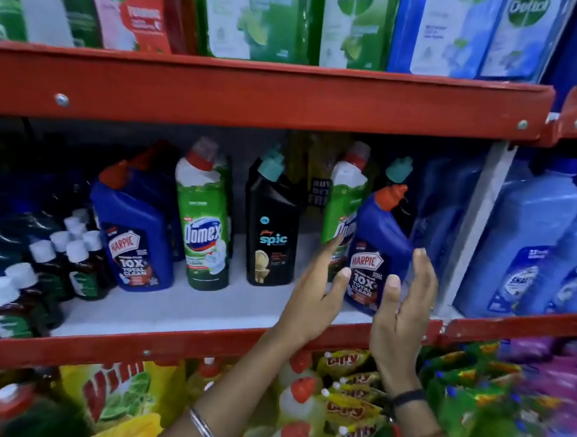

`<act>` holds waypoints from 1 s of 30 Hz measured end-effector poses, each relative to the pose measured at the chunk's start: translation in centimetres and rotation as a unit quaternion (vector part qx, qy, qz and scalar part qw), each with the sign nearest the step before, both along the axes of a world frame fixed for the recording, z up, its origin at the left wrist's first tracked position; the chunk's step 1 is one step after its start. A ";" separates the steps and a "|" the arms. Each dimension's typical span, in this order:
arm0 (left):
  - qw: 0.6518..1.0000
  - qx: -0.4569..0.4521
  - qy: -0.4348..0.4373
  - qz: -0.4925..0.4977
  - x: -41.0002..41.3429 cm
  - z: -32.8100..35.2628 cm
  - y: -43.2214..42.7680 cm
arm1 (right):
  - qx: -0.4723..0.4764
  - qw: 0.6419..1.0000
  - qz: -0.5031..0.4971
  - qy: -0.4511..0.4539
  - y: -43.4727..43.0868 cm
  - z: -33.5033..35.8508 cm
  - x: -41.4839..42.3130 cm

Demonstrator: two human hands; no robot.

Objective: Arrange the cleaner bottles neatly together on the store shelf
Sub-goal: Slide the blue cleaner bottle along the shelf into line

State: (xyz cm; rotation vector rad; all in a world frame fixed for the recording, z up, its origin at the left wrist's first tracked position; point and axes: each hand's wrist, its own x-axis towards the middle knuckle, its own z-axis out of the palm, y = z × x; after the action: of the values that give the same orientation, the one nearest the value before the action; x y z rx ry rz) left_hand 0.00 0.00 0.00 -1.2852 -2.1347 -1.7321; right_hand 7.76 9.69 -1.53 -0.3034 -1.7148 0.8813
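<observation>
Two hands bracket the right-hand blue Harpic bottle (378, 254), tilted at the near right of the white middle shelf (180, 303). Left hand (316, 287) open, fingers spread, thumb tip touching the label. Right hand (401, 309) open, palm inward, fingertips at the bottle's right flank; neither closed around it. Further cleaners spaced out leftward: green Domex bottle (205, 226), black Spic bottle (270, 237), second blue Harpic bottle (134, 232). Likely rigid plastic, full and fairly heavy, glossy and slippery; best gripped around the lower body, not the angled neck.
</observation>
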 end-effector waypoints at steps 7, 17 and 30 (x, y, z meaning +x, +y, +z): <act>0.980 -0.042 -0.192 -0.030 -1.3 -0.5 3.6 | -0.045 0.990 0.041 -0.124 2.8 -1.6 -0.9; 0.984 0.008 -0.166 0.068 -1.2 0.5 2.3 | -0.092 0.986 0.105 -0.093 3.7 -1.1 -0.7; 0.961 0.107 -0.166 0.195 0.0 2.3 -11.8 | -0.115 0.961 0.242 -0.069 -8.4 1.3 -2.7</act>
State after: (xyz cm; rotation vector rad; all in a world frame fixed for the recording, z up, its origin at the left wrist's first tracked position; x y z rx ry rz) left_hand -0.03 -11.85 2.26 -0.5034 -2.0961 -2.0270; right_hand 5.03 1.32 -0.26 -0.0980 -1.8521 1.4527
